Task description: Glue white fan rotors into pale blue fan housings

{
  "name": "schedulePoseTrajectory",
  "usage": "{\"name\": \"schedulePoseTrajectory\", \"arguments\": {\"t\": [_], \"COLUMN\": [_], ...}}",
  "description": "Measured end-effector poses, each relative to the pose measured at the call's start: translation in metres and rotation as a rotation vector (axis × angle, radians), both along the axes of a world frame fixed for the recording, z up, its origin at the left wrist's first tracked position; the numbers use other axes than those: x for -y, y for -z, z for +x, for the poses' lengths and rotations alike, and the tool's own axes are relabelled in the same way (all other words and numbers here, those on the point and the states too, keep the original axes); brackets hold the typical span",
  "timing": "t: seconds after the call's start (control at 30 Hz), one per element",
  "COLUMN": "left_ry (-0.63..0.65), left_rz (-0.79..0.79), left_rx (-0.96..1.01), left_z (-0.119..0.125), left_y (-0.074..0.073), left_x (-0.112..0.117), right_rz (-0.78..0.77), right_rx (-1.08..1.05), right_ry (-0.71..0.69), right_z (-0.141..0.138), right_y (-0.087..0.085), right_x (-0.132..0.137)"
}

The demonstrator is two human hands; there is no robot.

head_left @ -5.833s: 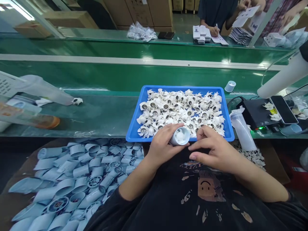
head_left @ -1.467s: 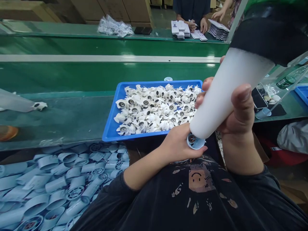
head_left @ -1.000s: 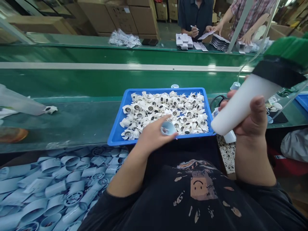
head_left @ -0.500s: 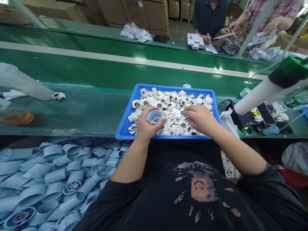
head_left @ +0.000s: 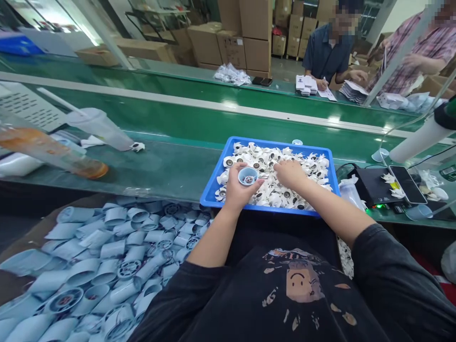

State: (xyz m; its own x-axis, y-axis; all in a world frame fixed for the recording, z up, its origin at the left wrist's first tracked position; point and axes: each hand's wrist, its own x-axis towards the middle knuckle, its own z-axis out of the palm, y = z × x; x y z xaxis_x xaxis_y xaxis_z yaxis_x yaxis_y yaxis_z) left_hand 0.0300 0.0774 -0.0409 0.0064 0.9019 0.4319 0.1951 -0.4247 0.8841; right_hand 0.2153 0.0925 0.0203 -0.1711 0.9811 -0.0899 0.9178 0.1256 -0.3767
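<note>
The left hand was closed around a small pale blue plastic cup. The cup sat in the curled fingers, right above the left part of the tray, with its open end up and a dark round part inside. The right hand lay palm down on a heap of white fan pieces, near the cup but not touching it. The fingers were pressed in among the pieces, and I could not tell if they held one. The heap filled a blue plastic tray.

The tray sat on a wide green conveyor belt. On the left of the belt lay a clear plastic cup and a small white fan piece. A heap of pale blue plastic tubes lay near on the left. A black box sat on the right with a phone on it. Far off, a person in a dark shirt wrote with a pen, and a person in a plaid shirt stood to the right. Brown cardboard boxes were stacked behind them.
</note>
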Motion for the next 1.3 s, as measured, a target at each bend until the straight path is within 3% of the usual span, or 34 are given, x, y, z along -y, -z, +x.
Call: {"name": "schedulePoseTrajectory", "arguments": {"t": [0.1,0.2,0.33,0.47,0.57,0.7,0.8,1.03,1.13,1.3], "left_ry": [-0.031,-0.014,0.14,0.311,0.343,0.324,0.275,0.109,0.17,0.257], "left_rz": [0.168,0.33,0.297,0.377,0.396,0.477,0.577,0.538,0.493,0.381], "left_rx": [0.105,0.054,-0.198,-0.342,-0.39,-0.467,-0.474,-0.513,-0.534,-0.571], "left_z": [-0.001,0.0,0.004,0.012,0.015,0.015,0.016,0.015,0.013,-0.003], "left_y": [0.005,0.003,-0.018,-0.044,-0.054,-0.056,-0.055,-0.048,-0.048,-0.049], "left_x": [0.0,0.014,0.045,0.064,0.069,0.074,0.081,0.094,0.092,0.077], "right_rz": [0.019,-0.051,-0.169,-0.187,-0.056,0.269,0.283,0.165,0.164,0.093], "right_rx": [-0.315,-0.669,-1.025,-1.196,-1.096,-0.503,-0.307,-0.323,-0.347,-0.547], "right_ry": [0.055,0.074,0.062,0.057,-0.01,-0.178,-0.218,-0.216,-0.177,-0.292], "right_z": [0.013,0.027,0.034,0.032,0.028,0.022,0.018,0.006,0.009,0.038], "right_y": [-0.012,-0.021,-0.025,-0.03,-0.04,-0.053,-0.055,-0.044,-0.045,-0.043], "right_x": [0.024,0.058,0.099,0.119,0.129,0.139,0.136,0.125,0.13,0.156]}}
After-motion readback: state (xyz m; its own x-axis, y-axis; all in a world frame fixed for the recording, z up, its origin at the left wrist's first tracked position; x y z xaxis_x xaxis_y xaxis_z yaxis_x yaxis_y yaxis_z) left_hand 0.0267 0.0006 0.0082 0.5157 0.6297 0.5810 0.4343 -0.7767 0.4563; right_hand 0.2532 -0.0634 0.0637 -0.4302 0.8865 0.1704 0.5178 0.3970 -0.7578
